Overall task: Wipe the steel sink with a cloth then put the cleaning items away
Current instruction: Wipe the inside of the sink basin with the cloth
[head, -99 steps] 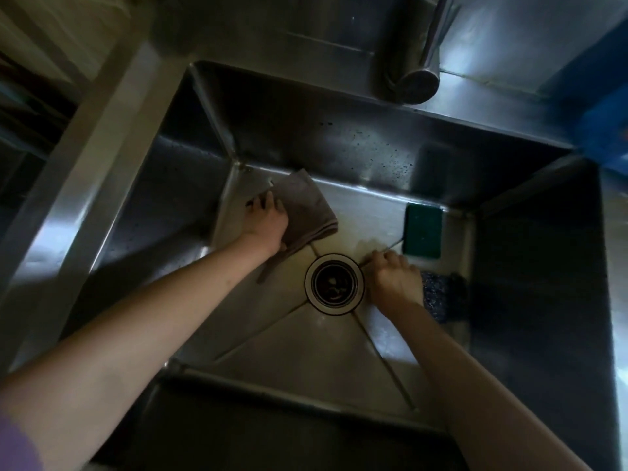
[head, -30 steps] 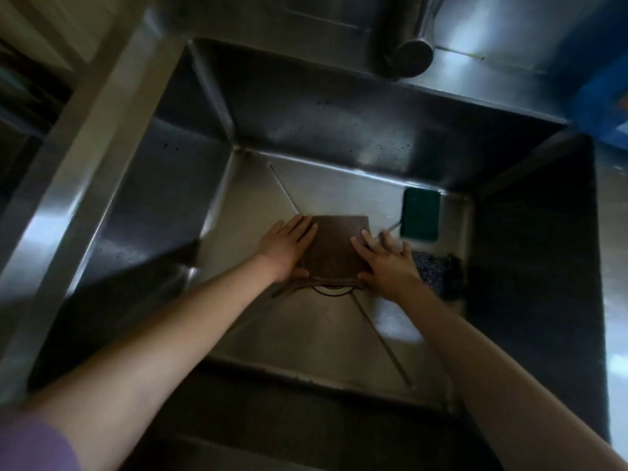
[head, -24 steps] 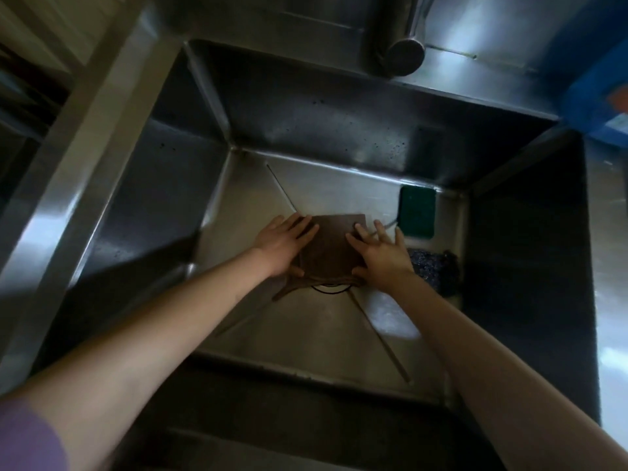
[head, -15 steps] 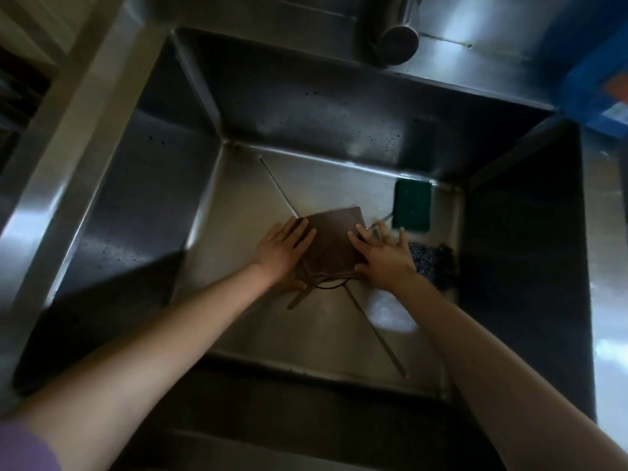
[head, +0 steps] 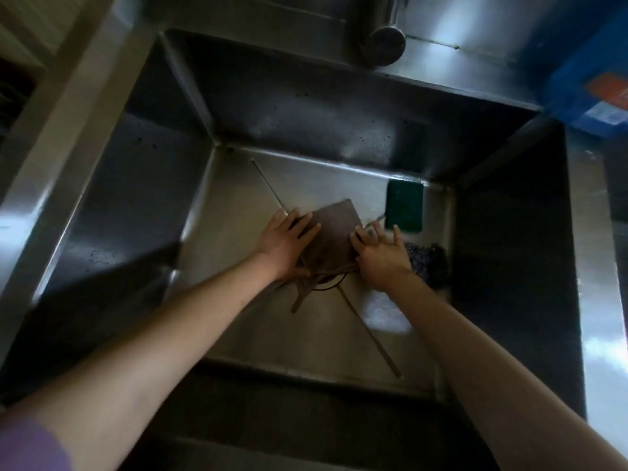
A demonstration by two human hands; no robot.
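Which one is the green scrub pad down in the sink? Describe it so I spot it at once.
Look at the steel sink's floor, in the far right corner under the back wall. The green scrub pad lies flat there, just beyond the right hand. It is a smooth green rectangle, unlike the dark, rough scourer nearer you.

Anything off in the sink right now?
Mostly fine. The brown cloth, pressed flat by both hands, lies askew over the drain, hiding nearly all of it. Green sponge and dark scourer sit by the right wall.

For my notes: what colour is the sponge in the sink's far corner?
Dark green sponge, seen in the head view.
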